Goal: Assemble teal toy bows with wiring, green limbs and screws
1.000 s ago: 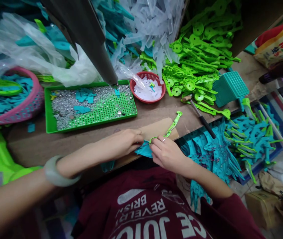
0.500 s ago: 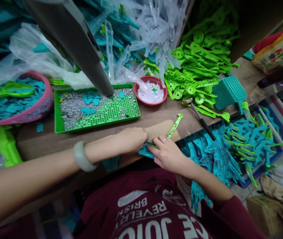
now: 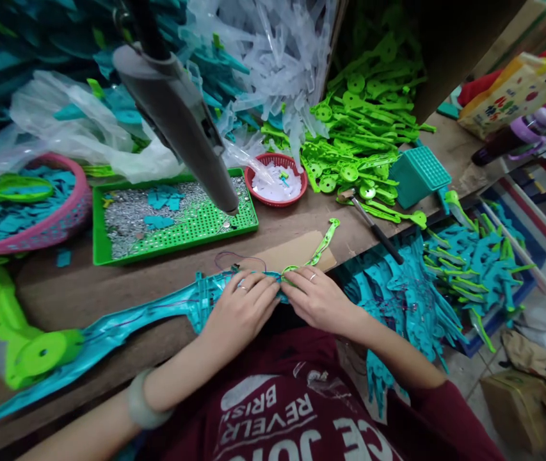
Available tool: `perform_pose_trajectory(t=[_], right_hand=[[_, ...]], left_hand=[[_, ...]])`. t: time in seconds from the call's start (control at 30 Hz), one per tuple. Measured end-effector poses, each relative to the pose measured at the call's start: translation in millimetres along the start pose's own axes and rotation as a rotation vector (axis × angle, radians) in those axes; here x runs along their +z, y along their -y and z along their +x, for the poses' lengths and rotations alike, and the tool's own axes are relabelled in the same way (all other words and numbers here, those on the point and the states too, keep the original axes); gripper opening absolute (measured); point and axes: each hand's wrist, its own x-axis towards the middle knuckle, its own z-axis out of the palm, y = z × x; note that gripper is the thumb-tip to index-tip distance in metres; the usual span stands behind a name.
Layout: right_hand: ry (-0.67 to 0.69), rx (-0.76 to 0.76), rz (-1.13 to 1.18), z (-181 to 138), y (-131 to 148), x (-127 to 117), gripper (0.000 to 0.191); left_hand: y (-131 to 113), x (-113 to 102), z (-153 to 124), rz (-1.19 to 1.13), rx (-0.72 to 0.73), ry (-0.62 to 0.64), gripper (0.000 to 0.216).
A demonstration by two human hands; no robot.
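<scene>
A long teal plastic toy piece (image 3: 123, 323) lies across the near edge of the wooden bench, reaching far to the left. My left hand (image 3: 240, 312) is closed on its right end, with a ring on one finger. My right hand (image 3: 318, 298) pinches the joint where a slim green plastic arm (image 3: 319, 246) meets the teal piece. The green arm rests on a piece of cardboard (image 3: 289, 253). A thin purple thread (image 3: 227, 256) loops just beyond my left hand.
A green tray (image 3: 102, 246) of small metal screws sits behind, with a grey hanging tool (image 3: 181, 125) over it. A red bowl (image 3: 276, 181), a pink basket (image 3: 64, 218), green parts (image 3: 363, 137), a hammer (image 3: 373, 224) and a bin of teal pieces (image 3: 450, 282) surround the spot.
The teal piece has come up onto the bench and now lies stretched out to the left. My left hand has drawn back toward me and grips its end; my right hand barely moved.
</scene>
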Motion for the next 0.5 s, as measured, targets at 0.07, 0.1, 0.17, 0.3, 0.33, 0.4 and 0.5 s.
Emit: perform_pose_trajectory(t=[0.07, 0.1, 0.17, 0.3, 0.33, 0.4, 0.5], right_hand=[[-0.181, 0.022, 0.067, -9.5, -8.1, 1.4, 0.025], [-0.252, 0.063, 0.090, -12.8, -13.0, 0.8, 0.023], [-0.290, 0.157, 0.101, -14.3, -24.2, -2.3, 0.020], [-0.066, 0.122, 0.089, 2.6, -44.9, -10.0, 0.021], [0.006, 0.081, 0.087, 9.4, -48.3, -11.6, 0.021], [0.154, 0.018, 0.073, 23.3, -52.1, -14.4, 0.019], [0.324, -0.004, 0.022, 40.6, -51.9, -18.1, 0.018]], left_hand=[[-3.9, 4.1, -2.1, -0.009, -0.001, -0.031, 0.019], [-4.4, 5.0, -1.6, -0.014, 0.004, -0.041, 0.019], [-3.7, 5.4, 0.2, -0.018, 0.016, -0.055, 0.019], [-1.0, 6.6, 1.1, -0.013, 0.024, -0.093, 0.020], [-0.8, 7.4, 0.7, -0.010, 0.028, -0.105, 0.020], [-0.8, 9.0, 0.0, -0.001, 0.039, -0.126, 0.019], [-1.2, 10.7, -0.7, 0.012, 0.047, -0.138, 0.017]])
